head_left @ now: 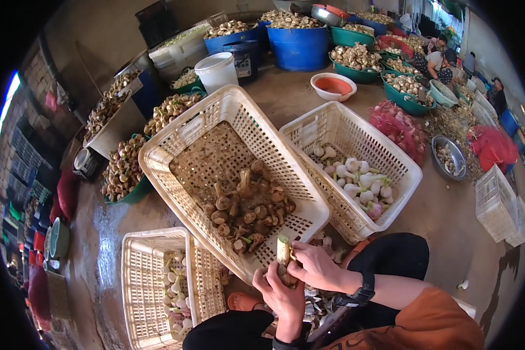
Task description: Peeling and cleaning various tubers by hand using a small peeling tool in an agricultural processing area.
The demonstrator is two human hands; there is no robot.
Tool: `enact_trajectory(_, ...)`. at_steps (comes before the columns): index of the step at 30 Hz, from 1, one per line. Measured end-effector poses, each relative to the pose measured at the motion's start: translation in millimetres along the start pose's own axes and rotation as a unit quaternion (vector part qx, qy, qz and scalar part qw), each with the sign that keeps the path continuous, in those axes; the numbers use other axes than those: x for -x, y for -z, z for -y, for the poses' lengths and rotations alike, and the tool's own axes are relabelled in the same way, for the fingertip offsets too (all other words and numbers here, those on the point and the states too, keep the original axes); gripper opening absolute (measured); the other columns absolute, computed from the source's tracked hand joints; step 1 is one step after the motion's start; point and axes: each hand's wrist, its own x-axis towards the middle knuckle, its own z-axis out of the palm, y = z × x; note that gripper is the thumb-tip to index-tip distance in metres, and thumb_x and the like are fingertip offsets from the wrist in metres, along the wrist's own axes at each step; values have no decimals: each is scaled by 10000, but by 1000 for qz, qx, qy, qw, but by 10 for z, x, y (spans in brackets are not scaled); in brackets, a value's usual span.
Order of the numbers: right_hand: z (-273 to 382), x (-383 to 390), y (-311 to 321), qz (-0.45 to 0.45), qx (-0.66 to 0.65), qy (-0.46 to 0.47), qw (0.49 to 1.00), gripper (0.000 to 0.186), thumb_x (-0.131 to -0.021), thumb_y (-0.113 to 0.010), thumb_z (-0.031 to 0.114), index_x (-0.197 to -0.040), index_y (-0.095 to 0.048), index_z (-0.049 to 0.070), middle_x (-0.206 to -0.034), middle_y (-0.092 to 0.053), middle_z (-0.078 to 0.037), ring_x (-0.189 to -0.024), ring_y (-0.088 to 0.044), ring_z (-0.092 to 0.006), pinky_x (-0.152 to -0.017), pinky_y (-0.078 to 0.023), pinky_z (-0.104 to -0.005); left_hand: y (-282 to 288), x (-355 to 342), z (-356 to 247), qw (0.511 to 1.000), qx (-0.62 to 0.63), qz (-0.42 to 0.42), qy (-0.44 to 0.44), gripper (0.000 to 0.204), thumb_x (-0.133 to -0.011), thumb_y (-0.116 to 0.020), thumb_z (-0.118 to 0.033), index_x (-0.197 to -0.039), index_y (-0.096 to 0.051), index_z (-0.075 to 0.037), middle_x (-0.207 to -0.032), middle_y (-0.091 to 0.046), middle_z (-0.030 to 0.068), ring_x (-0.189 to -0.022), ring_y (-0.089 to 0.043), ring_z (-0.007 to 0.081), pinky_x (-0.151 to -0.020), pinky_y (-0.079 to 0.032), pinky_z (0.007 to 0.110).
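Both my hands hold one muddy bulb with a pale green stalk [284, 252] just below the front rim of a large cream basket [175, 131]. My left hand [281, 296] grips its lower end from below. My right hand [314, 265] closes on it from the right, thumb against the stalk. The large basket is tilted toward me and holds a pile of brown unpeeled bulbs [246, 213]. A second cream basket [401, 160] to the right holds several peeled white bulbs [360, 182]. Another basket [135, 274] at lower left has peeled bulbs [176, 294] too.
Peelings [318, 303] lie between my knees. Blue tubs [299, 44], green basins [356, 61] and a white bucket [217, 70] full of bulbs stand behind. Red mesh sacks [398, 125] and a metal bowl [449, 156] lie right. People sit at the far right [440, 64].
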Motion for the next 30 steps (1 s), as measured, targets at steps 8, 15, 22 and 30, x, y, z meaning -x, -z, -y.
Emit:
enact_trajectory(8,-189,-19,52,93,-371,-128,915,205,-913,-462,131,-1012,-535,-32,-776,-474,23,-681,-446,-55,-628,-410,-239,243,-109,118,780,535,163,281,616,-699,-698,-59,-1213,-357,-58,-1073,-467,81,-945,-491,162,-833,-419,280)
enact_trajectory(15,-183,-111,73,113,-308,-38,944,254,-880,-573,223,-1007,-598,6,-848,-633,-75,-765,-554,-120,-688,-446,-284,171,-102,132,818,516,126,220,751,-758,-610,-298,-1347,-193,-90,-1043,-502,109,-883,-530,178,-712,-463,276)
enact_trajectory(22,-159,-70,60,-23,-128,-22,991,179,-867,-538,153,-836,-564,-21,-735,-567,-180,-689,-565,-352,-594,-436,-381,-6,-117,-11,810,536,31,237,734,-808,-579,-229,-1379,-125,-149,-1186,-424,120,-943,-515,202,-762,-483,335)
enact_trajectory(30,-57,-17,279,67,-139,98,983,198,-790,-583,79,-973,-549,10,-884,-565,-136,-823,-571,-340,-687,-455,-393,56,-159,259,677,602,198,374,674,-812,-305,-651,-1182,-452,-108,-957,-570,78,-752,-590,211,-504,-484,309)
